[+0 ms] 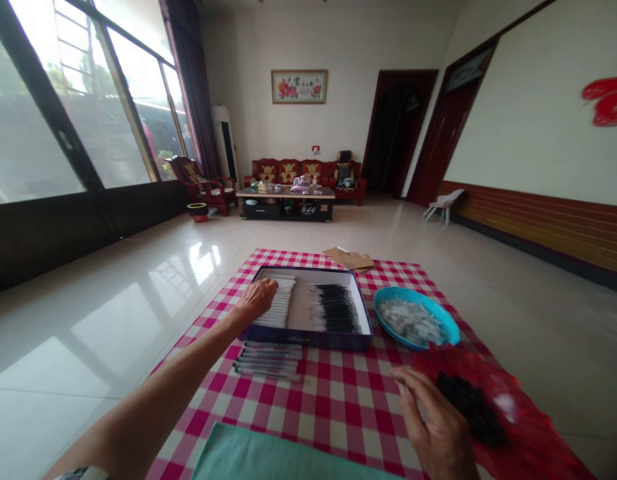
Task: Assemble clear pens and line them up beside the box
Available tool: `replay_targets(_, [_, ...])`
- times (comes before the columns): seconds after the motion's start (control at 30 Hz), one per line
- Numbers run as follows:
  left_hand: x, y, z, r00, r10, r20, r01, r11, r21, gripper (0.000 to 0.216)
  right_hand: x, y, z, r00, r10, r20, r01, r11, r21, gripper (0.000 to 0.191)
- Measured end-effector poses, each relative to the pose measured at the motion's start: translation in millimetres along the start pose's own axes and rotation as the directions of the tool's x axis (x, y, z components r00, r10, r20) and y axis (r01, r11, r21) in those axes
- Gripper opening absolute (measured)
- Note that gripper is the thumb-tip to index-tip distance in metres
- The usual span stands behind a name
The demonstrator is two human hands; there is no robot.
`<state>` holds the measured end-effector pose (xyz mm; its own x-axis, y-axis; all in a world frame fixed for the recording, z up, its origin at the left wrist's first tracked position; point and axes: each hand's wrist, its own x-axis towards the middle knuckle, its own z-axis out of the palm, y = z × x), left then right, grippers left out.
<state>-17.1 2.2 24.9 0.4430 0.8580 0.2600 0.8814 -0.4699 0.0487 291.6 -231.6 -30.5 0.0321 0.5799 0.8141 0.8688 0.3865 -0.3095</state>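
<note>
My left hand [257,298] reaches into a dark blue shallow box [308,337] and rests on a stack of white tubes [283,303] at its left side, fingers curled down over them. Black pen parts [336,309] fill the box's right half. My right hand [436,427] lies on the red-and-white checked cloth [338,393] beside a red plastic bag [518,427] holding small black pieces [471,407]; its fingers are together and bent, and I cannot see anything in them. A row of finished pens [268,360] lies in front of the box.
A blue bowl [451,327] of small pale parts sits right of the box. A piece of brown cardboard [349,259] lies at the cloth's far edge. A teal cloth [268,457] is nearest me. Beyond are a shiny tiled floor, a coffee table [287,201] and red sofas.
</note>
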Motion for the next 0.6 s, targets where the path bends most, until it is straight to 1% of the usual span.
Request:
replay_targets(0.07, [-6.7,21.2,-11.5,0.995,0.033,-0.095,-0.037,0.998,-0.042,0.023,1.0,-3.6,0.4,1.0,0.027,0.009,-0.027,1.0,0.007,0.021])
replay_targets(0.13, [-19.1,52.0,-19.0,0.981,0.092,-0.17,-0.108,0.99,-0.089,0.024,2.1,-6.6,1.0,0.999,0.043,0.011,-0.043,0.999,0.018,0.021])
replay_targets(0.17, [-27.3,70.0,-20.2,0.968,0.14,-0.206,-0.167,0.979,-0.12,0.023,2.4,-7.8,1.2,0.999,0.045,0.008,-0.045,0.999,0.026,0.021])
replay_targets(0.2, [-36.3,88.8,-19.7,0.939,0.197,-0.281,-0.257,0.947,-0.194,0.022,2.4,-8.7,1.1,0.999,0.044,0.004,-0.044,0.998,0.033,0.021])
replay_targets(0.23, [-45.7,107.5,-17.4,0.915,0.241,-0.325,-0.332,0.906,-0.263,0.021,2.1,-9.4,0.9,0.999,0.047,0.001,-0.047,0.998,0.04,0.021])
replay_targets(0.27, [-54.7,125.1,-13.7,0.899,0.267,-0.347,-0.38,0.869,-0.317,0.02,1.5,-10.1,0.5,0.998,0.057,-0.005,-0.056,0.997,0.048,0.022])
replay_targets(0.37, [-75.9,165.9,2.2,0.884,0.288,-0.368,-0.432,0.805,-0.408,0.022,-1.0,-11.9,-0.6,0.991,0.131,-0.02,-0.128,0.987,0.096,0.024])
replay_targets(0.47, [-85.9,185.6,19.3,0.879,0.289,-0.379,-0.449,0.769,-0.456,0.022,-2.0,-14.5,-1.1,0.981,0.19,-0.026,-0.185,0.973,0.14,0.029])
replay_targets(0.53, [-89.1,191.2,31.4,0.879,0.289,-0.379,-0.456,0.739,-0.495,0.024,-0.7,-15.3,-2.0,0.981,0.195,-0.01,-0.192,0.971,0.141,0.028])
replay_targets(0.6, [-91.7,194.2,45.3,0.868,0.289,-0.403,-0.48,0.691,-0.54,0.028,1.9,-13.3,-5.5,0.982,0.189,0.001,-0.188,0.974,0.13,0.026])
